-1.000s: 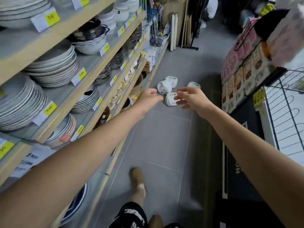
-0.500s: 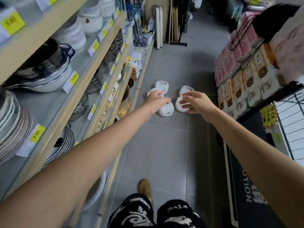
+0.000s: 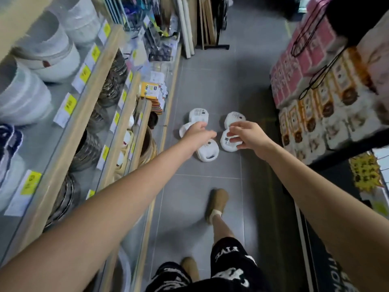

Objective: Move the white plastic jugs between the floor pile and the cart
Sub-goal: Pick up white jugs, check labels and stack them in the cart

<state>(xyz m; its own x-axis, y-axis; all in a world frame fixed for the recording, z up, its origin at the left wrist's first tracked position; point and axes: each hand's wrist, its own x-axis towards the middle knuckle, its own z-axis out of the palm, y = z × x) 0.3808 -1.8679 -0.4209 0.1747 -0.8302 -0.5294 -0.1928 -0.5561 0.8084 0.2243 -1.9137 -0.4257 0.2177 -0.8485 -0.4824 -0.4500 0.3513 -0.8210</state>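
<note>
Several white plastic jugs lie in a loose pile on the grey floor tiles ahead of me: one far left [image 3: 197, 114], one far right [image 3: 234, 119], one nearest [image 3: 208, 152] and one beside it [image 3: 227, 144]. My left hand [image 3: 199, 133] is stretched out over the left jugs, its fingers loosely bent, and holds nothing. Over the right jugs is my right hand [image 3: 246, 135], fingers spread and bent, also holding nothing. Whether either hand touches a jug cannot be told.
Wooden shelves [image 3: 101, 76] of bowls and plates with yellow price tags line the left. On the right, stacked pink and orange packages [image 3: 315, 87] sit on a low black stand. A black floor mat [image 3: 328, 260] lies at the lower right. My feet in tan shoes [image 3: 216, 204] stand on the aisle floor.
I have stepped forward along the aisle, and the jugs now lie closer. Both hands have come down over the pile, staying empty.
</note>
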